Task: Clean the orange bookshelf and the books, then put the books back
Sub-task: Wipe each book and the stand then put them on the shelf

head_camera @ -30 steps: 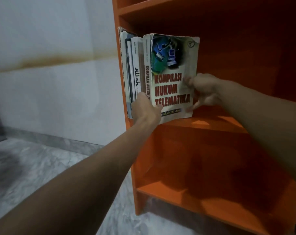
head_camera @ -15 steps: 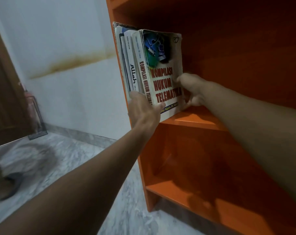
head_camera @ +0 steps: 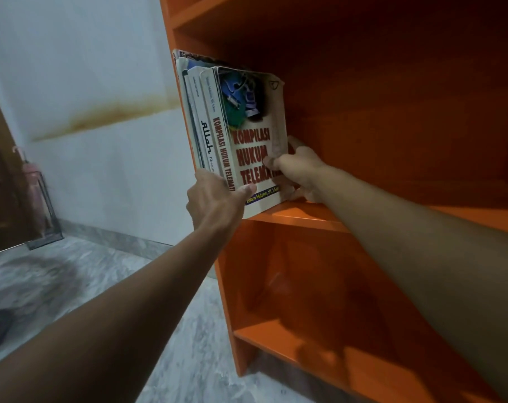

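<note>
Your bookshelf [head_camera: 302,217] stands beside the wall [head_camera: 101,68], the books [head_camera: 248,146] standing tilted at the left end of its middle level, against the side panel. Your left hand [head_camera: 215,199] grips their lower spines, thumb on the front cover. Your right hand [head_camera: 300,173] curls round that cover's far edge, thumb in front, fingers behind

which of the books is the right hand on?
The Kompilasi Hukum Telematika book, rightmost in the row: the right hand grips its far edge. The other books show only spines.
</note>
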Available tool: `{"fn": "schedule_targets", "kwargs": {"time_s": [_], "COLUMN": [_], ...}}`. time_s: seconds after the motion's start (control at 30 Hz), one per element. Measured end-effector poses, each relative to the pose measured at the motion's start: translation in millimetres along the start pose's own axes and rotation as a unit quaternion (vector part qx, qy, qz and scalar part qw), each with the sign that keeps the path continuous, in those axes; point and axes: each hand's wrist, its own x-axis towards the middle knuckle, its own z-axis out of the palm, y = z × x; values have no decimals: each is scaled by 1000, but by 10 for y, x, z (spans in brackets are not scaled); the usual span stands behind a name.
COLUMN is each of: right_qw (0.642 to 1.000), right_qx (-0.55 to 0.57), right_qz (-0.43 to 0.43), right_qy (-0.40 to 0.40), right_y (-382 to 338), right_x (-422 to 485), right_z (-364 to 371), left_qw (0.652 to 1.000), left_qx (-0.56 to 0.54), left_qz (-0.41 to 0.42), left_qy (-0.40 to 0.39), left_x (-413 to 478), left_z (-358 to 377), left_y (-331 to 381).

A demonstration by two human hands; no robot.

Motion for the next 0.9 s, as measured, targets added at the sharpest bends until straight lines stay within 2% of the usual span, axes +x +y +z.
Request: {"fn": "schedule_targets", "kwargs": {"time_s": [0.17, 0.3, 0.4, 0.57, 0.73, 0.9], "right_qw": [1000, 999, 995, 970, 930, 908], "right_qx": [-13, -20, -62, -173, -264, -337], "right_qz": [-2, 8, 3, -8, -47, -9], "right_qy": [14, 29, 75, 170, 252, 250], "right_y": [31, 45, 91, 137, 209, 577], "right_x": [-72, -160, -194, -335, -793, -1311], "right_z": [8, 18, 90, 171, 293, 308], "left_qw": [998, 998, 997, 989, 962, 908], "left_qx": [5, -19, -8, -19, -3, -2], "left_qz": [57, 55, 65, 81, 85, 48], "left_qy": [6, -8, -34, -120, -259, -416], "left_x": [-24, -49, -80, -143, -470, -1040], "left_z": [-15, -41, -71, -106, -66, 199], "left_y": [-118, -207, -312, -458, -664, -889]}}
